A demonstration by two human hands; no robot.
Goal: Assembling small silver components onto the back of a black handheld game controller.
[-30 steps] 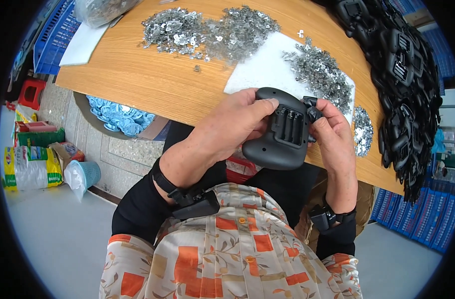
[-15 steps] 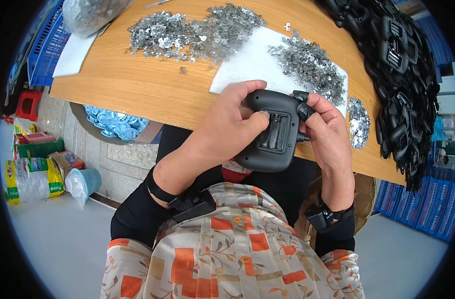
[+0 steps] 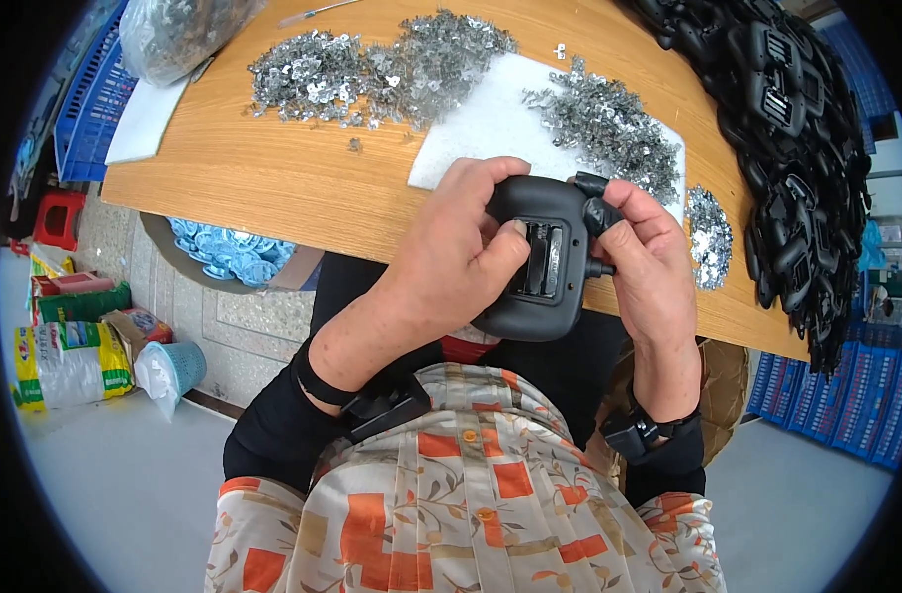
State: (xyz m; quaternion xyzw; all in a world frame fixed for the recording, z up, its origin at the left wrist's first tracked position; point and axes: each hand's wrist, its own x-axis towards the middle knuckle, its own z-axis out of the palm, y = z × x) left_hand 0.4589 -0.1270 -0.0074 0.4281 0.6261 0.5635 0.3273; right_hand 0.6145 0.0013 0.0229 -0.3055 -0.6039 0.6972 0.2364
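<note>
A black plastic casing (image 3: 545,196) with rounded corners is held between my two hands, over the table's front edge. Its open battery compartment (image 3: 543,265) faces up, and a short stub sticks out on the right side. My left hand (image 3: 441,252) grips the casing's left side, with the thumb pressed at the compartment's upper left corner. On the right edge, my right hand (image 3: 654,259) pinches the casing near that stub. Black covers wrap its thumb and index fingertip. Whether a small part sits under either thumb is hidden.
Small metal clips lie in heaps (image 3: 308,79) at the back, on a white foam pad (image 3: 461,143) and at the right (image 3: 710,237). Black casings (image 3: 792,99) pile along the right edge. A box of blue parts (image 3: 239,252) stands below the table, left. A clear bag (image 3: 179,35) sits back left.
My left thumb has shifted slightly up and left along the compartment's edge. The casing has tilted a little in my hands; both hands keep their hold.
</note>
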